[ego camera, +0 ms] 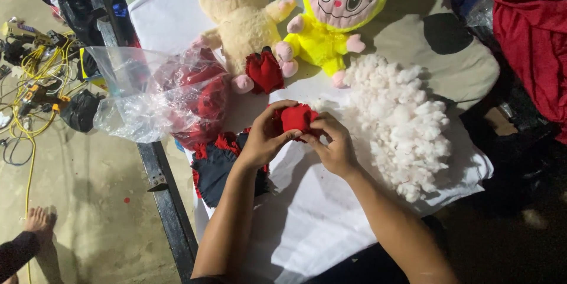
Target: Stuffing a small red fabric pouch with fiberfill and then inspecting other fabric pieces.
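Hands, left hand (264, 139) and right hand (333, 145) gripping red fabric piece (297, 118), stuffing pile (398, 124) just beside

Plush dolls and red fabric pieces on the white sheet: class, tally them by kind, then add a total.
Plush dolls: 2, the cream doll and the yellow doll
Loose red fabric pieces: 2, the red piece beside the dolls and the red piece held by the left hand and right hand
Total: 4

Package: one clear, crumpled plastic bag (150, 92), lying open to the left of the hands
Contents: red fabric pieces showing through
Labels, signs, screens: none visible
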